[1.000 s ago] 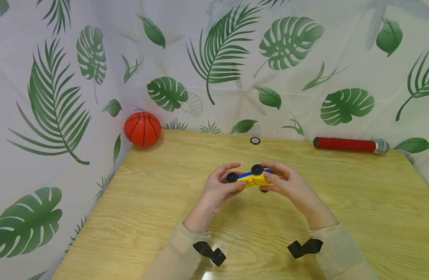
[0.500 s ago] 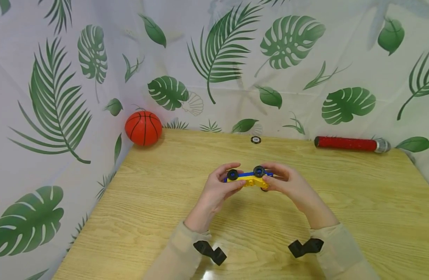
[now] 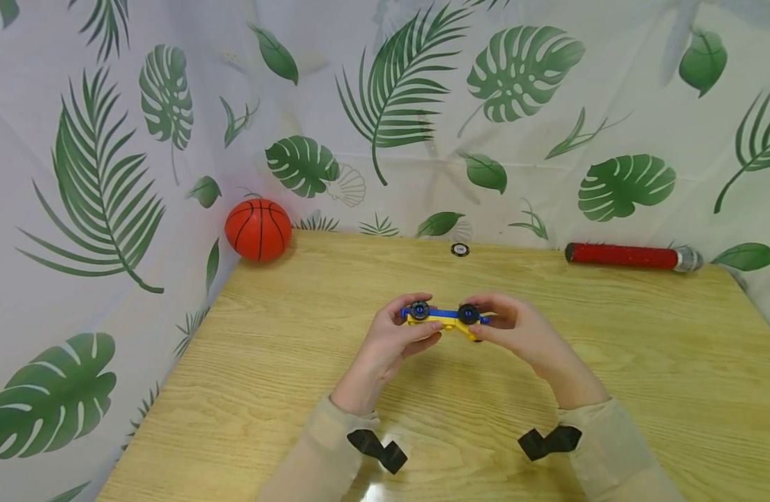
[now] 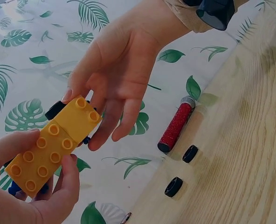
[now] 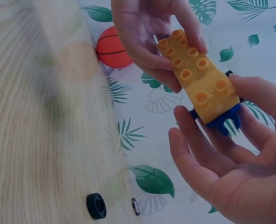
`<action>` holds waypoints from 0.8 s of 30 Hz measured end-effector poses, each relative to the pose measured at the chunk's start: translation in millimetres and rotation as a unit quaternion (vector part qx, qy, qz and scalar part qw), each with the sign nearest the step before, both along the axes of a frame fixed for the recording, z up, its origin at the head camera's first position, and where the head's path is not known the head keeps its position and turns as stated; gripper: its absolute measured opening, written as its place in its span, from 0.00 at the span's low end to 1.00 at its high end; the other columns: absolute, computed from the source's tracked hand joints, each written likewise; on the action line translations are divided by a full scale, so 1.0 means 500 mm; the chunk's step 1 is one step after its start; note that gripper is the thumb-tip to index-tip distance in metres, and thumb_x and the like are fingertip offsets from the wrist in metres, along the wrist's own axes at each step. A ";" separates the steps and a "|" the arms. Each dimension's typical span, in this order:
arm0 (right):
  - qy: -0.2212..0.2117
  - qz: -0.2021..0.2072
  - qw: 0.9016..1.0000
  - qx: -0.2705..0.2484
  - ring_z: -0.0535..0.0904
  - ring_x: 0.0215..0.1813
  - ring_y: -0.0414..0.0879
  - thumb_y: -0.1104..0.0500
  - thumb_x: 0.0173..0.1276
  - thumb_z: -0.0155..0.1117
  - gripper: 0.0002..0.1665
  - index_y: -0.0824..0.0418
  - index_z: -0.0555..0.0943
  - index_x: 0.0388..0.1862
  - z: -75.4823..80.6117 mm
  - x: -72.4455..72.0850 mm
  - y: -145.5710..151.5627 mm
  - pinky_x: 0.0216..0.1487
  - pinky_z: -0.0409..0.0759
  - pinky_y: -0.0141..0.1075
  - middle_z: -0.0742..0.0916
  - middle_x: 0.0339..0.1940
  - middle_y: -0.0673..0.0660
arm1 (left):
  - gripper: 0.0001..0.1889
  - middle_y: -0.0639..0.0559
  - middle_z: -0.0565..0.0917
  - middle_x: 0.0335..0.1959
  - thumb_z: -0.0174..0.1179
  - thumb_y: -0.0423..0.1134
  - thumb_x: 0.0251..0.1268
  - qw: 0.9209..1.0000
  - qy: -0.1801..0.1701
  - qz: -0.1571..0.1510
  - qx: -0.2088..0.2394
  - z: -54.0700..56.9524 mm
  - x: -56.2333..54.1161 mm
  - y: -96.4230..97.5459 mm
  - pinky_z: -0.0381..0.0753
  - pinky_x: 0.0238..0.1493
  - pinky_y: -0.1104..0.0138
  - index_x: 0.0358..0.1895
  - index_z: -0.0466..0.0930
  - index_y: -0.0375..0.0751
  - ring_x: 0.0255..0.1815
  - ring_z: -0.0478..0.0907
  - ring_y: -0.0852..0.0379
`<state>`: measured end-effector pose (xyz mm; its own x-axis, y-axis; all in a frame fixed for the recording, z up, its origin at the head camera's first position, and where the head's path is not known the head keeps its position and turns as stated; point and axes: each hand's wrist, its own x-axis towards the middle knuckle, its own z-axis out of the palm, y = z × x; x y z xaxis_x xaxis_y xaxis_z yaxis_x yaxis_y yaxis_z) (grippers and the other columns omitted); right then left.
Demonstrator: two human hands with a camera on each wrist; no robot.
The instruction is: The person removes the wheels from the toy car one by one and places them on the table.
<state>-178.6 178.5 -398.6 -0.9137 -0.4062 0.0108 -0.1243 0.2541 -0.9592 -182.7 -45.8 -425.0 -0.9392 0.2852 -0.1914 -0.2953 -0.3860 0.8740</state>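
Observation:
A yellow and blue building-block toy car (image 3: 446, 318) is held up over the table between both hands. It is turned so the blue chassis and two black wheels lie uppermost in the head view. In the wrist views the yellow studded face (image 4: 49, 148) shows, and a bare blue axle end (image 5: 194, 114) sticks out on the wheelless side. My left hand (image 3: 397, 338) pinches one end between thumb and fingers. At the other end, with the blue hook (image 5: 227, 122), my right hand (image 3: 517, 328) grips with its thumb on the side and fingers opposite.
Two loose black wheels, a nearer wheel (image 4: 174, 186) and a farther wheel (image 4: 190, 153), lie on the wooden table (image 3: 234, 376). A poker chip (image 3: 460, 249) sits at the back edge. An orange-red toy basketball (image 3: 258, 229) stands back left; a red microphone (image 3: 630, 256) lies back right.
The toy car has tilted and rolled in the hands: its left end has risen until it lies nearly level, and less of the yellow studded side shows. Both hands keep their grip.

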 end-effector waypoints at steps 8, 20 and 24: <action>0.005 0.011 1.000 0.013 0.82 0.52 0.44 0.64 0.70 0.64 0.23 0.72 0.74 0.61 -0.002 0.001 -0.003 0.50 0.83 0.32 0.80 0.57 0.69 | 0.27 0.46 0.76 0.55 0.59 0.18 0.62 1.000 0.015 -0.005 0.025 -0.001 0.002 -0.002 0.85 0.50 0.55 0.65 0.72 0.38 0.47 0.83 0.54; 0.012 0.007 0.998 0.053 0.81 0.55 0.55 0.58 0.70 0.66 0.21 0.67 0.78 0.58 0.003 0.008 -0.010 0.51 0.83 0.33 0.83 0.54 0.65 | 0.25 0.41 0.84 0.53 0.59 0.19 0.64 0.999 0.029 0.006 0.037 0.000 0.004 -0.001 0.82 0.54 0.48 0.62 0.73 0.42 0.47 0.85 0.54; 0.022 -0.002 0.997 0.073 0.81 0.55 0.57 0.58 0.70 0.65 0.20 0.67 0.79 0.57 0.003 0.008 -0.011 0.51 0.84 0.36 0.84 0.54 0.65 | 0.25 0.48 0.82 0.48 0.59 0.20 0.64 0.999 0.036 0.004 0.036 0.000 0.005 -0.002 0.81 0.54 0.47 0.62 0.73 0.43 0.47 0.84 0.54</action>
